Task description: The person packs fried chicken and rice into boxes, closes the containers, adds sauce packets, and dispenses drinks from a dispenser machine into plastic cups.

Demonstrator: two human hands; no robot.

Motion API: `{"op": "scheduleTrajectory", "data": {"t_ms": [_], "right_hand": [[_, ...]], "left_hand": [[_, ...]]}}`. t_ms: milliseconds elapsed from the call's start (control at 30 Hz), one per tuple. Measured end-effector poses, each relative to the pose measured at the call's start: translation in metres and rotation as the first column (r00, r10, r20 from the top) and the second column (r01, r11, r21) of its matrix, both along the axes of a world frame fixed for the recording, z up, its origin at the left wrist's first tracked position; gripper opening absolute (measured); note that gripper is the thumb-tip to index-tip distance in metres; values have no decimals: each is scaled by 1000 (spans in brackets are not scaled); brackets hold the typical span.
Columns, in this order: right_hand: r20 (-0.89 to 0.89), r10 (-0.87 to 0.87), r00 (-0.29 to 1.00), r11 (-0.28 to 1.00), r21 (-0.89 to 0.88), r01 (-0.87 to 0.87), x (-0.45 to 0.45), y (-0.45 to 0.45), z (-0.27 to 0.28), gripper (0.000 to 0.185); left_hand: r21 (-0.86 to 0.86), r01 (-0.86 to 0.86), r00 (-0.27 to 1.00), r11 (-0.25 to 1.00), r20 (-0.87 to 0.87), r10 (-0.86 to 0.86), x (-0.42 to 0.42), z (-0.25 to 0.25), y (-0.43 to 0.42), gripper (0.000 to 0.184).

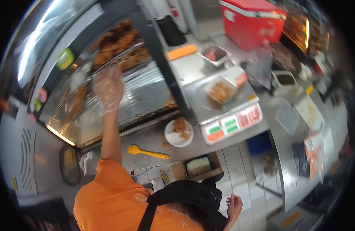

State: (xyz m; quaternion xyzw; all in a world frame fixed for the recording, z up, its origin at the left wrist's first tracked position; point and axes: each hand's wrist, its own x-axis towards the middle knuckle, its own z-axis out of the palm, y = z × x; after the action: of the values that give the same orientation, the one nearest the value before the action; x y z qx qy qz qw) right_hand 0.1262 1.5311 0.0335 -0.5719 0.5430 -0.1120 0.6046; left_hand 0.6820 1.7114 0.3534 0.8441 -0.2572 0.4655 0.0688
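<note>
My left hand (109, 86), in a clear plastic glove, reaches into a glass-fronted warming case (144, 94). Just beyond its fingers lie brown fried pieces of food (121, 46) on a rack; blur hides whether it grips anything. My right hand (234, 206) hangs bare at my side, fingers loosely curled and apart, with nothing in it. On the counter below the case stands a white bowl (179, 140) with fried pieces and something white inside. A yellow spatula-like utensil (146, 151) lies to the bowl's left. A paper tray of fried pieces (221, 91) rests on a scale (232, 125).
A red cooler box (252, 23) stands at the back right. Near it are a metal container (214, 57), an orange block-like item (181, 52) and a plastic bag (259, 67). Below the counter edge, an open cardboard box (196, 168) sits over the tiled floor (239, 165).
</note>
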Motion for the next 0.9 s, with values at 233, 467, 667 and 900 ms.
{"op": "scheduleTrajectory", "data": {"t_ms": [233,467,667,900], "right_hand": [[-90,224,970,970,-79,-231,43,-38,21,24],[-104,243,964,963,-95,-253,53,-38,29,24],[-82,163,983,980,-105,-171,8,-9,4,25],[-204,120,972,985,-100,-143,6,-12,13,25]], "left_hand": [[422,46,739,905,-624,253,147,-16,11,62],[336,197,489,921,-848,204,218,-18,-37,65],[246,211,441,946,-888,133,252,-27,-45,69],[41,130,430,991,-903,-19,240,-17,-45,73]]}}
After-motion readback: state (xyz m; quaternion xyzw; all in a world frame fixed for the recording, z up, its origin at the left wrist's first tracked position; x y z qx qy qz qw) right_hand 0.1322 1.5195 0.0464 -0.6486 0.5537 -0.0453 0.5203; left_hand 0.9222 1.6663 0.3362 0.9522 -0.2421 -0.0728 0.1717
